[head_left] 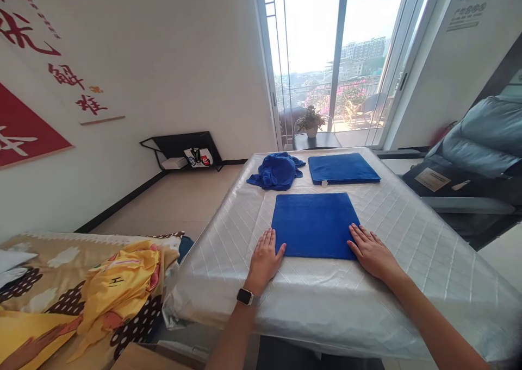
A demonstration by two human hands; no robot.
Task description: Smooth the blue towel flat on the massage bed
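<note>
A blue towel (316, 223), folded into a flat rectangle, lies on the plastic-covered mattress (220, 256) in front of me. My left hand (266, 256) rests flat at its left edge, fingers stretched out and thumb apart. At the right edge my right hand (373, 250) lies flat too, with its fingertips on or against the cloth. Neither hand grips anything. Beyond it, at the far right, is a second folded blue towel (343, 168) with a small white tag. A crumpled blue towel (277, 171) sits in a heap at the far left.
On the left, a bed with a patterned sheet (65, 256) holds yellow clothing (120, 283) and another person's hand (36, 345). A dark grey recliner (473, 152) stands close on the right. Behind the mattress are a potted plant (311, 123) and sliding glass doors. A cardboard box (147, 358) is below left.
</note>
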